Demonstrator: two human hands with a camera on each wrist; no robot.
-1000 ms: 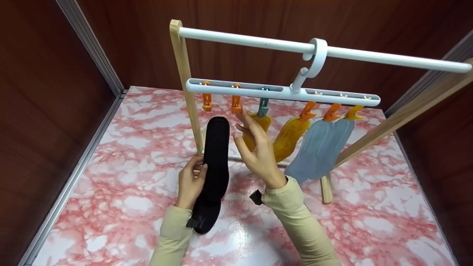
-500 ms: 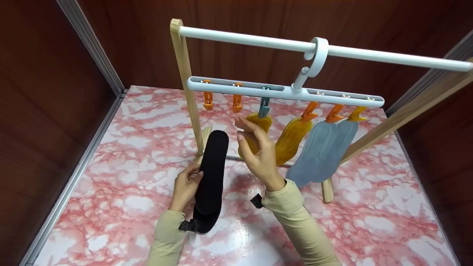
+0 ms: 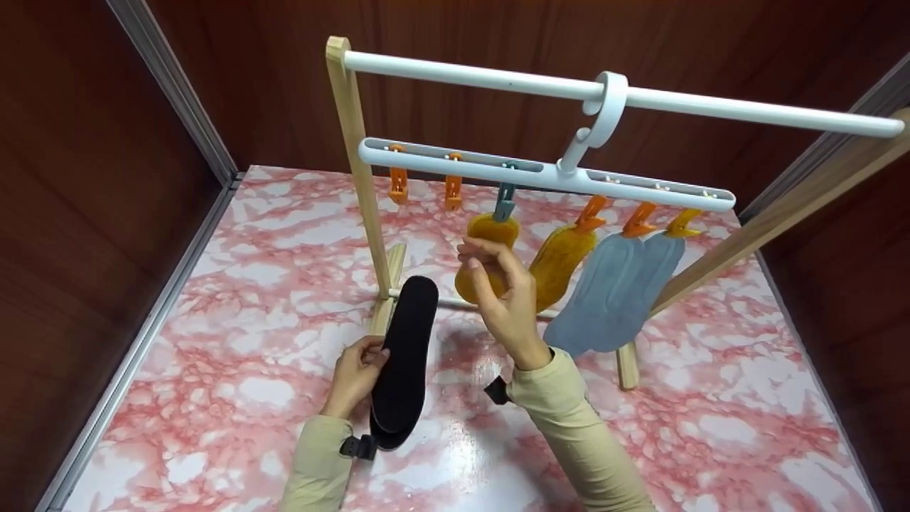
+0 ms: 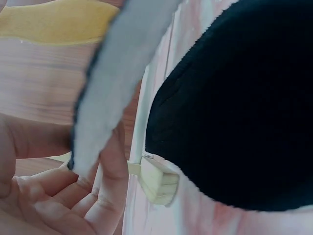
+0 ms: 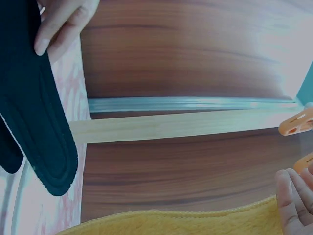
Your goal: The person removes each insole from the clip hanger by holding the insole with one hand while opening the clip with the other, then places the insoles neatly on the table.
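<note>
My left hand [image 3: 359,373] pinches the left edge of a black insole [image 3: 405,348] between thumb and fingers. In the left wrist view the pinched insole's pale underside [image 4: 117,78] shows. A second black insole [image 3: 387,442] lies mostly hidden beneath it in the head view. Holding nothing, my right hand [image 3: 508,302] is raised with loosely bent fingers, in front of a yellow insole [image 3: 494,227] hung from a teal clip [image 3: 505,203]. In the right wrist view its fingertips are close to an orange clip [image 5: 305,162]; contact is unclear.
A white hanger [image 3: 455,165] hooks over a white rail [image 3: 469,75] on a wooden stand [image 3: 359,149]. Two orange clips at its left end hold nothing. Another yellow insole [image 3: 565,259] and two grey-blue insoles [image 3: 604,295] hang to the right, above the pink marbled table [image 3: 249,341].
My left hand has drawn the black insole down toward me, over the second one. My right hand has dropped away from the second orange clip, and its fingers have bent more.
</note>
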